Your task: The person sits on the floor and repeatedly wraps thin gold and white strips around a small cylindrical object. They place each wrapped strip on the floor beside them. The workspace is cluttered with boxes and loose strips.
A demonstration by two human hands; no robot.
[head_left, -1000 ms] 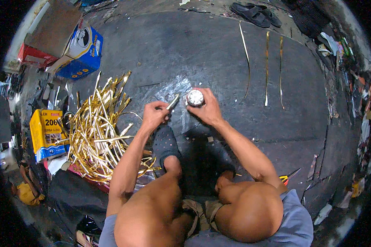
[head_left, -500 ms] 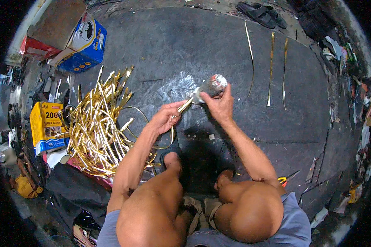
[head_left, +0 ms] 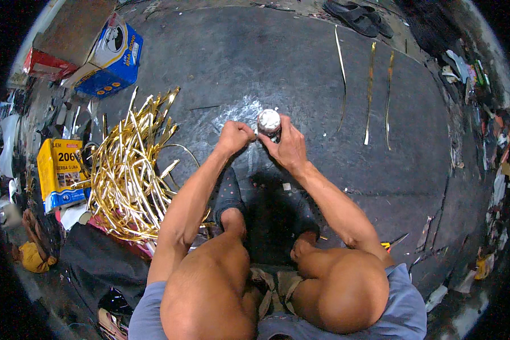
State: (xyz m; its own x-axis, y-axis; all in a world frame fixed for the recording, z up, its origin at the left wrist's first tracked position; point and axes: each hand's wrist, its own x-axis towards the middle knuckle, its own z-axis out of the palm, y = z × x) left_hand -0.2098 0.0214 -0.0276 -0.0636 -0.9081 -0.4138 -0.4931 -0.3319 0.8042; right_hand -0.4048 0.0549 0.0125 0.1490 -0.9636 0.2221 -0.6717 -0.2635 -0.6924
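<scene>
My right hand (head_left: 288, 146) is wrapped round a small round container (head_left: 269, 129) whose top is smeared white. It stands upright over a white-stained patch of the dark mat (head_left: 402, 175). Just left of it, my left hand (head_left: 236, 136) is closed in a pinch, its fingertips close to the container's side. What the pinch holds is too hidden to make out. A big heap of shiny gold strips (head_left: 131, 170) lies to the left of my left forearm. Three separate strips (head_left: 369, 93) are laid apart at the far right of the mat.
A blue and white carton (head_left: 110, 59) stands open at the far left. A yellow and blue box (head_left: 63, 173) is beside the heap, with black cloth (head_left: 99, 260) nearer me. Scissors (head_left: 392, 243) lie by my right knee. Black sandals (head_left: 360, 20) are at the far edge.
The container has gone from tilted to upright and moved left and slightly nearer, with my right hand round it. The gold strip in my left hand no longer shows; that hand has moved right and away from me.
</scene>
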